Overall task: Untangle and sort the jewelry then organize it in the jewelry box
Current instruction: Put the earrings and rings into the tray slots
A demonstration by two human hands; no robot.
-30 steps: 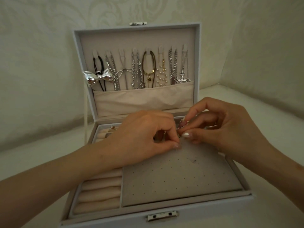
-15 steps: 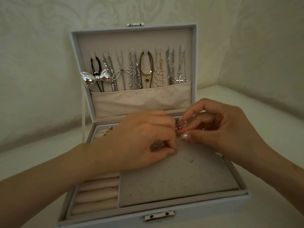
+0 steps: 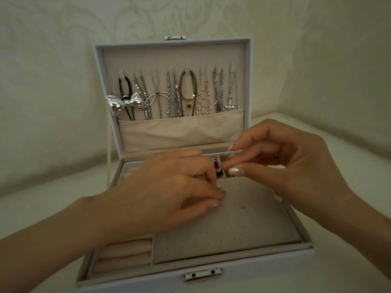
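Left hand (image 3: 169, 187): pinched over the earring pad (image 3: 243, 227); we cannot tell what its grip holds.
Right hand (image 3: 296, 166): grip pinching a small jewel (image 3: 231, 159).
Jewelry box (image 3: 211, 279): open, necklaces (image 3: 175, 96) hung inside.

Behind the fingers (image 3: 249, 138), an upright cream backing (image 3: 63, 60) is seen, marked with a faint swirl pattern (image 3: 152, 15); whether it is wall or cushion cannot be told. To the right of the fingers, a plainer cream panel (image 3: 342, 77) is joined to it. Below and around them, a pale smooth surface (image 3: 42, 208) is spread. Everything is lit dimly and softly.
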